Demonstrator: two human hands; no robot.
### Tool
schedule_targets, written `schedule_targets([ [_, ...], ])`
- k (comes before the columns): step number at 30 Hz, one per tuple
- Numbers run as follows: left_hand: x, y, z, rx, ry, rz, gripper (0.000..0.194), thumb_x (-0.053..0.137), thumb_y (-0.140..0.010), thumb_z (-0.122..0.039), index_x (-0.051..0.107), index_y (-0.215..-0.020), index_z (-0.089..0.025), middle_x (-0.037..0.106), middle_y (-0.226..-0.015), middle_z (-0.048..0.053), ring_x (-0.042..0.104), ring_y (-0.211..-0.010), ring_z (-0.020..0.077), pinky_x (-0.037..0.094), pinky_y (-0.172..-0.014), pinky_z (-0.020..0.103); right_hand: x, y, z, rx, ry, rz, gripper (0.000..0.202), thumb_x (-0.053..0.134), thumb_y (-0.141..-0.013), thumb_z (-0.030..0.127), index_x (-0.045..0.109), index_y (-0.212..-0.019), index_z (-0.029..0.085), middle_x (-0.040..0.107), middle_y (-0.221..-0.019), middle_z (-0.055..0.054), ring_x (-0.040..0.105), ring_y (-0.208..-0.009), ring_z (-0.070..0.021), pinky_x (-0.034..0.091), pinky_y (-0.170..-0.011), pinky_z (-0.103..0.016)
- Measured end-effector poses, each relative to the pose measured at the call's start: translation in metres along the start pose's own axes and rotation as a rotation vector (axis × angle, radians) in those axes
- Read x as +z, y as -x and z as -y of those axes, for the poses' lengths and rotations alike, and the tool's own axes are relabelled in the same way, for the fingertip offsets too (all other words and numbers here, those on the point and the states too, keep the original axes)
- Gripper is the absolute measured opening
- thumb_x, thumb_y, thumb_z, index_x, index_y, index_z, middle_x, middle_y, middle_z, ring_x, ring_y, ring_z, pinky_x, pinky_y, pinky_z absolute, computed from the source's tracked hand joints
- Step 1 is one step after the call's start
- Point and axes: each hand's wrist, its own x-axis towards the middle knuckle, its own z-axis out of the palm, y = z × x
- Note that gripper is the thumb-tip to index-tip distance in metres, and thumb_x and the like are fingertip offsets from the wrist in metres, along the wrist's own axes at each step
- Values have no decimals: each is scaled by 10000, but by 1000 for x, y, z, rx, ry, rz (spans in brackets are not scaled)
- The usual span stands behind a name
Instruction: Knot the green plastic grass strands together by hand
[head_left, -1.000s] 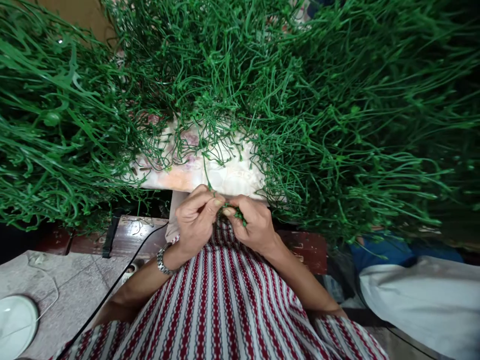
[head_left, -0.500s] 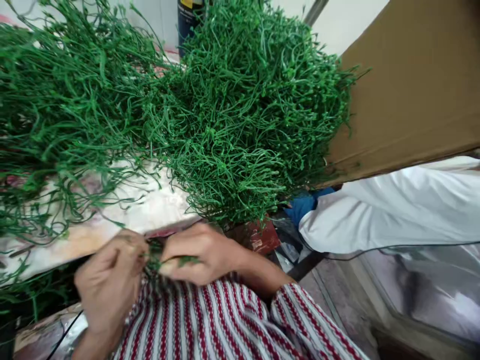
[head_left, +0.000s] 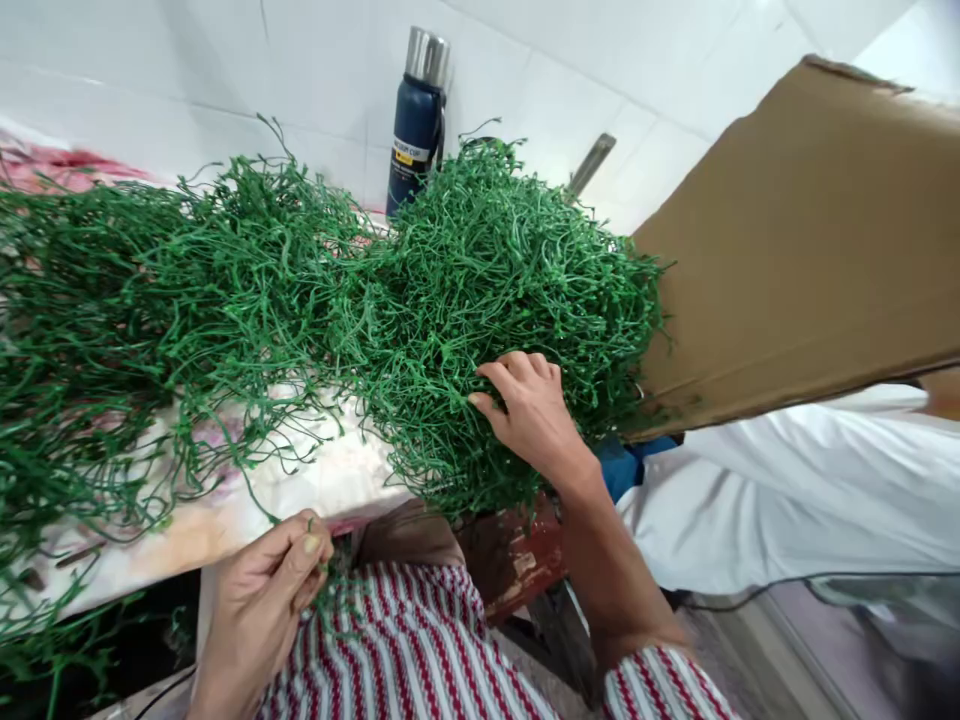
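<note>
Thin green stems form a large tangled pile (head_left: 517,260) in the middle, with a looser spread of stems (head_left: 97,300) to the left. My right hand (head_left: 529,405) rests at the front of the pile, thumb and index finger apart, with no stem clearly gripped between them. Low in the view, my left hand (head_left: 274,575) is closed in a pinch round a few green stems (head_left: 330,600), which hang over the striped shirt (head_left: 405,650).
A dark blue vacuum bottle (head_left: 416,120) stands behind the pile against the tiled wall. A large cardboard sheet (head_left: 795,240) rises at the right. Below it is a person in white clothing (head_left: 795,480). A pale cloth (head_left: 330,450) covers the table.
My right hand has left my left hand's side and reached up and right to the pile, its fingers now parted. My left hand still pinches stems. The view has tilted up, showing more wall and bottle.
</note>
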Motion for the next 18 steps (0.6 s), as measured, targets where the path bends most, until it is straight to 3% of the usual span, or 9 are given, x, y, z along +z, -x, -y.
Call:
schedule_targets([
  [5, -8, 1, -3, -32, 6, 52, 266, 635, -758, -328, 583, -596, -124, 449, -602, -8, 360, -466, 36, 266, -407, 156, -28, 3, -9, -131, -78, 123, 533, 574, -813, 434, 430, -1265, 192, 534, -1172, -93, 452, -1082, -242, 332, -956, -394],
  [9, -7, 3, -17, 6, 28, 80, 255, 609, -781, -305, 577, -598, -131, 432, -584, -13, 345, -459, 39, 239, -407, 170, -48, 0, -12, -201, -20, 182, 621, 632, -755, 468, 429, -1280, 209, 547, -1157, -92, 468, -1049, -267, 366, -924, -429],
  [13, -5, 3, -23, 38, 29, 114, 268, 591, -796, -298, 576, -591, -127, 422, -571, -12, 351, -465, 45, 233, -419, 184, -45, -6, -1, -182, 48, 134, 573, 646, -753, 428, 468, -1249, 205, 554, -1044, -97, 507, -948, -260, 420, -852, -417],
  [16, -4, 2, -22, 45, 31, 115, 262, 594, -795, -292, 582, -595, -123, 423, -558, -12, 349, -454, 43, 224, -412, 188, -36, -11, 8, -76, 9, 75, 457, 597, -805, 360, 496, -1213, 181, 532, -991, -100, 546, -850, -219, 468, -755, -355],
  [18, -3, 1, -23, 61, 49, 96, 253, 596, -794, -282, 580, -598, -122, 426, -554, -14, 348, -440, 38, 219, -402, 185, -34, -13, 10, -85, -51, 89, 421, 591, -809, 339, 513, -1196, 192, 528, -985, -89, 556, -772, -190, 480, -707, -335],
])
